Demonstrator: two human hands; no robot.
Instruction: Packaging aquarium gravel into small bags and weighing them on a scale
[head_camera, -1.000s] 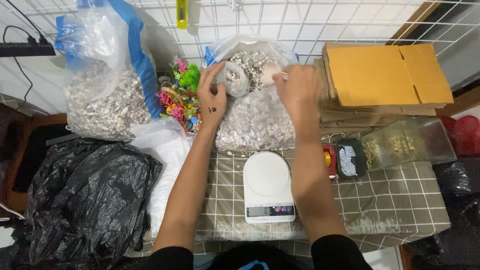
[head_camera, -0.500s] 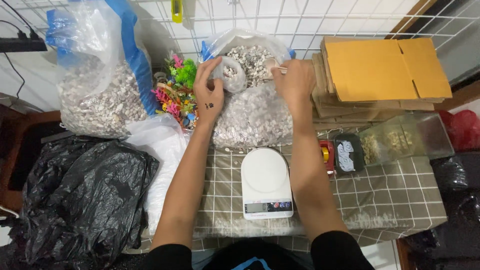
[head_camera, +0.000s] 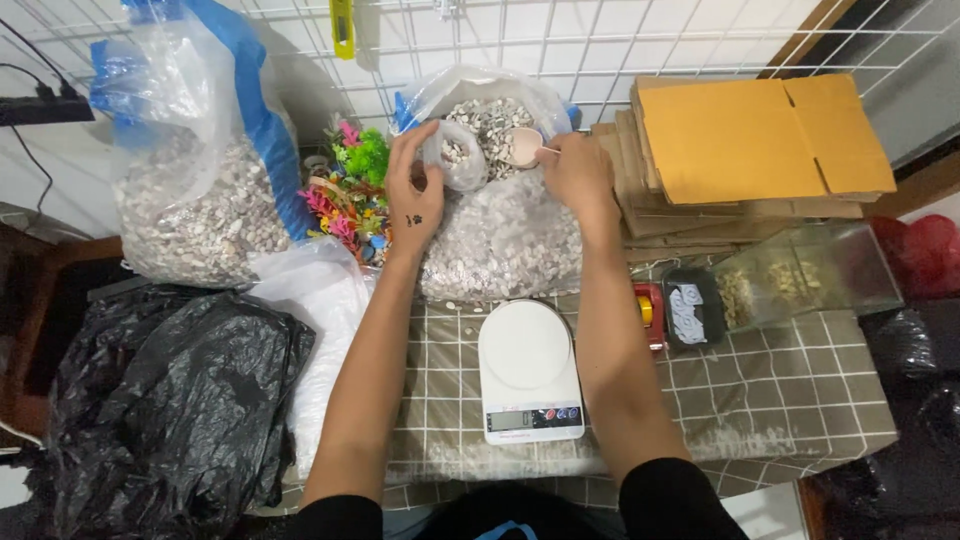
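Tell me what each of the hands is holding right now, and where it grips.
The left hand pinches the small clear plastic bag at its open rim. The right hand holds the pale pink plastic scoop by its handle.

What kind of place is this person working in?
Probably a small home packing station for aquarium or craft supplies: big bags of pebbles, a white kitchen scale, and a stack of flat cardboard boxes.

Two bare forearms, reaching up from the bottom edge toward frame centre. Short black fabric sleeves ending at the elbows, low in the frame. Small dark mark on the back of the left hand (head_camera: 413, 195). No rings, watch or gloves on the right hand (head_camera: 575, 175). Strip of blue cloth at bottom centre, between the sleeves.
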